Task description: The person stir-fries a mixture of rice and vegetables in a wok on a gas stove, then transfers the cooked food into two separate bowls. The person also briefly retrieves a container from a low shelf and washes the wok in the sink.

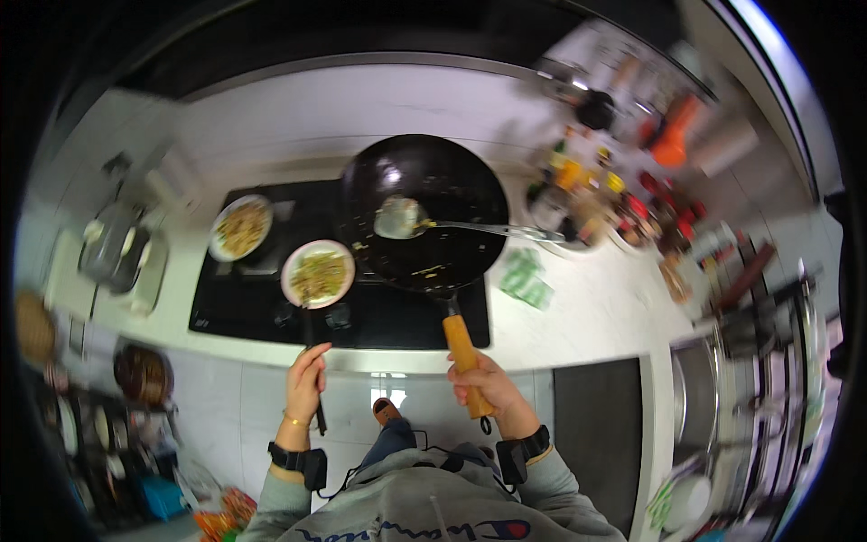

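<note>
My left hand (308, 379) is closed around a pair of dark chopsticks (320, 414), whose far ends reach the food in a pink-rimmed plate (287, 284). My right hand (489, 389) grips the wooden handle (460, 339) of a black wok (467, 183). Inside the wok are food scraps and the bowl of a metal ladle (399, 218); its handle runs right, over the wok's rim. A second white plate of cooked food (242, 228) stands at the back left of the black cooktop (250, 308).
Right of the wok, a green-and-white cloth (527, 279) lies on the white counter (596, 318). Bottles and jars (576, 176) crowd the back right corner. A grey appliance (115, 247) stands on the left counter. A dish rack (765, 406) is at the far right.
</note>
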Tool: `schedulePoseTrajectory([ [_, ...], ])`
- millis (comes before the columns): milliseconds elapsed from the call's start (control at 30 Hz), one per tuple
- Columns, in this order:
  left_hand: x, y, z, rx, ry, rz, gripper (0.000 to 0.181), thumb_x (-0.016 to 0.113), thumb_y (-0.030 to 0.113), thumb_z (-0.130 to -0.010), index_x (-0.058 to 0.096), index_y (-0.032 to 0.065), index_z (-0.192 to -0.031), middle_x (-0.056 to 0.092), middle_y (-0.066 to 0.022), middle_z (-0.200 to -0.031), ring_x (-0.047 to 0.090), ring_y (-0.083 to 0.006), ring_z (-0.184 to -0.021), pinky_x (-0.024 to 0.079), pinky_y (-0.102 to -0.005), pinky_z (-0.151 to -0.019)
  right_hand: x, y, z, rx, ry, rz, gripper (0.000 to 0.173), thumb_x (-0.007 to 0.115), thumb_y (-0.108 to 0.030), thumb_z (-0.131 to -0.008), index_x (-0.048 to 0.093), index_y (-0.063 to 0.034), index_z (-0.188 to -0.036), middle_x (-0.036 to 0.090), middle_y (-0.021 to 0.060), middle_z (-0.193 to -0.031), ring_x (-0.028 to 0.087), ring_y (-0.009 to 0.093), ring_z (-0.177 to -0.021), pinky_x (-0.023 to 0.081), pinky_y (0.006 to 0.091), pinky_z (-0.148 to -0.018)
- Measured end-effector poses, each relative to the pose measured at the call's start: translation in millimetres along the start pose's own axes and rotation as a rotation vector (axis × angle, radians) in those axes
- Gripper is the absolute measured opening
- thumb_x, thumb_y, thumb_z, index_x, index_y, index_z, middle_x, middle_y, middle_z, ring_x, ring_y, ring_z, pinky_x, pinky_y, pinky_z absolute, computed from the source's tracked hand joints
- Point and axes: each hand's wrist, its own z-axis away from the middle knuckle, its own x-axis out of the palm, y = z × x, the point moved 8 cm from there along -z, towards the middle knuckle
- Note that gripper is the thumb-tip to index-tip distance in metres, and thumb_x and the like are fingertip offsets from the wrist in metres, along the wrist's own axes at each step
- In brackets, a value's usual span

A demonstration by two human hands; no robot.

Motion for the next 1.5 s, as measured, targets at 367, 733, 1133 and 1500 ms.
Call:
schedulePoseTrajectory([
  [367,288,-36,84,-0.069,-0.533,0.013,0.030,0.039,0.005,-0.086,0.055,-0.0032,-0.110,0.049,0.0016,-0.073,0.036,-0.0038,-0.047,0.027,-0.0164,-0.040,-148,31,291,-0.275,0.193,-0.151,0.035,0.055,-0.002,-0.073,0.035,-0.0001,-0.102,0.048,0.0061,-0.076,0.049,0.010,-0.050,0.043,0.0240,-0.044],
  [733,550,-50,155,-0.122,-1.035,-0.116,0.028,0.043,0.004,-0.086,0.058,0.0002,-0.109,0.049,0.0015,-0.075,0.039,-0.0042,-0.048,0.030,-0.0170,-0.042,-301,84,469,-0.473,0.735,-0.448,0.042,0.061,-0.003,-0.070,0.040,-0.0040,-0.106,0.053,0.0065,-0.077,0.053,0.013,-0.052,0.045,0.0265,-0.045],
  [1133,769,-55,122,-0.167,-1.323,-0.094,0.029,0.042,0.002,-0.085,0.056,-0.0015,-0.110,0.048,0.0008,-0.072,0.040,-0.0046,-0.047,0.032,-0.0171,-0.044,-480,95,522,-0.339,1.189,-0.603,0.032,0.057,-0.004,-0.071,0.043,-0.0022,-0.100,0.050,0.0047,-0.072,0.052,0.013,-0.052,0.046,0.0265,-0.046],
  [1500,866,-79,144,-0.268,-1.506,-0.121,0.029,0.043,0.002,-0.086,0.056,0.0004,-0.112,0.047,0.0024,-0.073,0.039,-0.0033,-0.048,0.031,-0.0164,-0.045,-550,130,514,-0.202,1.165,-0.739,0.030,0.058,-0.004,-0.071,0.045,-0.0007,-0.098,0.052,0.0056,-0.067,0.052,0.014,-0.052,0.045,0.0278,-0.047],
])
